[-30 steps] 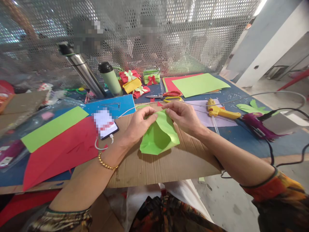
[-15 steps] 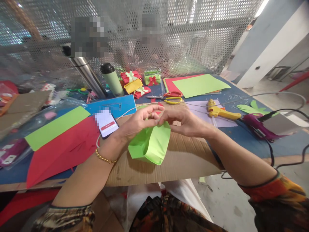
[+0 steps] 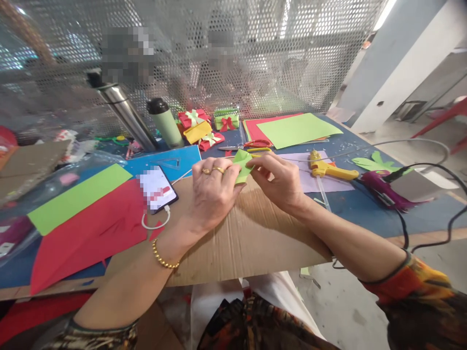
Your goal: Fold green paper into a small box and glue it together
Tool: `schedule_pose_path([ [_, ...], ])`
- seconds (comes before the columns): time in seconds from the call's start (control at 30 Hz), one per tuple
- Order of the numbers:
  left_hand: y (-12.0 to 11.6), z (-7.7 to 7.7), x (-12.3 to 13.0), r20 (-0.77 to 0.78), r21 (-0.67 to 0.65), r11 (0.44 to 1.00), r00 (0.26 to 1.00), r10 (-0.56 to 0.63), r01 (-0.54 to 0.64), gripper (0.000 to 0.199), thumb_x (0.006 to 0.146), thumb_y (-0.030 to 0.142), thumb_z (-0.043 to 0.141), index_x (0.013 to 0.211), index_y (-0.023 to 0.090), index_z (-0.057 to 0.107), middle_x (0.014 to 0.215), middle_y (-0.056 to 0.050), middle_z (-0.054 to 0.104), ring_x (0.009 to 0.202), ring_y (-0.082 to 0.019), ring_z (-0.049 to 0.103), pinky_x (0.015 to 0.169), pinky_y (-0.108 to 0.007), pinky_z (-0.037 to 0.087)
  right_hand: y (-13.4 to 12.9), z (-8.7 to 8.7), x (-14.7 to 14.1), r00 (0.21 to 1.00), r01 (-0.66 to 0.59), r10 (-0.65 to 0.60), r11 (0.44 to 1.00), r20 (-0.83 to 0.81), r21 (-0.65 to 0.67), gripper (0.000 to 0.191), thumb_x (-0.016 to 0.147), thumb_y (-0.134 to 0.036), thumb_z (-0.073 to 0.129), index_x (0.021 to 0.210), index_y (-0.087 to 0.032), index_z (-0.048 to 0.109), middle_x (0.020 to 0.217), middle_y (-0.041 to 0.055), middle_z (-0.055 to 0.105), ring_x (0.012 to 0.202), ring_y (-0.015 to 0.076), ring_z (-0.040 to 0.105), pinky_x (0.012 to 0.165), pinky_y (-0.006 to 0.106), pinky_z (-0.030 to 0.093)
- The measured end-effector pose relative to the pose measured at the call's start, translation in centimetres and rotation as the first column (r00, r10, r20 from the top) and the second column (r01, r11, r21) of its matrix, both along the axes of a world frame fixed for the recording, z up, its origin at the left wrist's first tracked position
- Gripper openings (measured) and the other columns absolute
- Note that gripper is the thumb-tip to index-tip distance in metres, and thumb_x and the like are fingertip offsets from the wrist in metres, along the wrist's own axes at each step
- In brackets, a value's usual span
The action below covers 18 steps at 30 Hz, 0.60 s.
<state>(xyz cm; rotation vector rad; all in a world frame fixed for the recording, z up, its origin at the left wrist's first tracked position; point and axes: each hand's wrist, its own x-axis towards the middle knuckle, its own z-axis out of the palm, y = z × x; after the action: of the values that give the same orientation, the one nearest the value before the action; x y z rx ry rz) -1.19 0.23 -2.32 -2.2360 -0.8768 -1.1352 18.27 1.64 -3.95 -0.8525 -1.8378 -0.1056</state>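
Green paper piece (image 3: 241,170) is between the two hands, over the far part of the brown cardboard sheet (image 3: 233,243) on the desk (image 3: 375,214). Folded; most of it hidden by the hands, so can't tell if it touches the cardboard. Left hand (image 3: 215,192): fingers curled over the piece, holding its left side. Right hand (image 3: 280,182): fingers narrow, tips at the piece's right edge; can't tell whether they actually grip it. Phone (image 3: 158,189) sits left of the left hand, white cable plugged in, red sheet (image 3: 83,231) beyond that. Yellow glue gun (image 3: 328,170) is right of the right hand, partly on the lilac sheet (image 3: 306,182). Scissors (image 3: 260,144) lie behind the hands, near the small bow-tied boxes (image 3: 226,122).
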Motion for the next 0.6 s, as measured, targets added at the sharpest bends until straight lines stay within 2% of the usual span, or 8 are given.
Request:
schedule_pose_path([
  [0.07,0.2,-0.5,0.2,0.0,0.051,0.999,1.0,0.017,-0.017,0.016,0.103,0.032,0.059,0.098,0.02,0.067,0.091,-0.006,0.07,0.085,-0.023,0.06,0.085,-0.041,0.037,-0.2,0.0,-0.1,1.0,-0.016,0.016,1.0,0.01,-0.004,0.016,0.095,-0.014,0.054,0.094,-0.022,0.068,0.078,-0.0006,0.067,0.061,0.0095,0.058,0.059,0.023,0.047],
  [0.17,0.6,-0.3,-0.2,0.028,0.132,0.991,1.0,0.009,-0.013,0.015,0.101,0.021,0.06,0.087,0.021,0.065,0.083,-0.003,0.069,0.078,-0.02,0.058,0.083,-0.04,0.035,-0.5,0.4,-0.1,0.998,-0.049,0.049,0.998,-0.028,-0.025,0.013,0.095,-0.018,0.059,0.103,-0.022,0.067,0.08,-0.0008,0.069,0.062,0.0101,0.06,0.061,0.024,0.05],
  [0.27,0.8,0.2,-0.6,0.063,0.162,0.987,0.998,-0.016,0.005,0.013,0.099,0.017,0.062,0.087,0.022,0.064,0.082,-0.001,0.07,0.076,-0.019,0.059,0.083,-0.039,0.036,-0.5,0.8,0.0,0.991,-0.066,0.048,0.986,-0.122,-0.151,0.013,0.094,-0.025,0.064,0.106,-0.022,0.064,0.076,-0.0025,0.068,0.056,0.0095,0.056,0.058,0.024,0.049],
  [0.37,1.0,0.3,-0.7,0.144,0.096,0.995,0.988,-0.048,0.034,0.011,0.098,0.02,0.065,0.088,0.023,0.064,0.083,0.0,0.071,0.078,-0.019,0.063,0.085,-0.039,0.038,-0.3,1.1,0.1,0.983,-0.108,0.068,0.966,-0.172,-0.236,0.01,0.093,-0.03,0.066,0.097,-0.021,0.063,0.072,-0.0029,0.065,0.054,0.0086,0.052,0.054,0.024,0.046],
  [0.5,1.2,-0.1,-0.6,0.218,-0.034,0.993,0.97,-0.104,0.115,0.011,0.096,0.02,0.069,0.086,0.022,0.064,0.081,0.001,0.071,0.078,-0.018,0.066,0.082,-0.037,0.041,-0.1,1.1,0.1,0.978,-0.137,0.096,0.965,-0.184,-0.225,0.007,0.09,-0.025,0.068,0.088,-0.02,0.063,0.072,-0.0025,0.062,0.057,0.0093,0.051,0.06,0.026,0.045],
  [0.6,1.2,-0.2,-0.6,0.227,-0.06,0.992,0.969,-0.099,0.115,0.011,0.097,0.022,0.068,0.087,0.021,0.064,0.081,0.0,0.071,0.079,-0.019,0.067,0.084,-0.038,0.042,-0.1,1.2,0.2,0.979,-0.147,0.112,0.967,-0.17,-0.211,0.009,0.089,-0.022,0.068,0.083,-0.02,0.062,0.072,-0.0021,0.061,0.058,0.0097,0.05,0.06,0.027,0.044],
])
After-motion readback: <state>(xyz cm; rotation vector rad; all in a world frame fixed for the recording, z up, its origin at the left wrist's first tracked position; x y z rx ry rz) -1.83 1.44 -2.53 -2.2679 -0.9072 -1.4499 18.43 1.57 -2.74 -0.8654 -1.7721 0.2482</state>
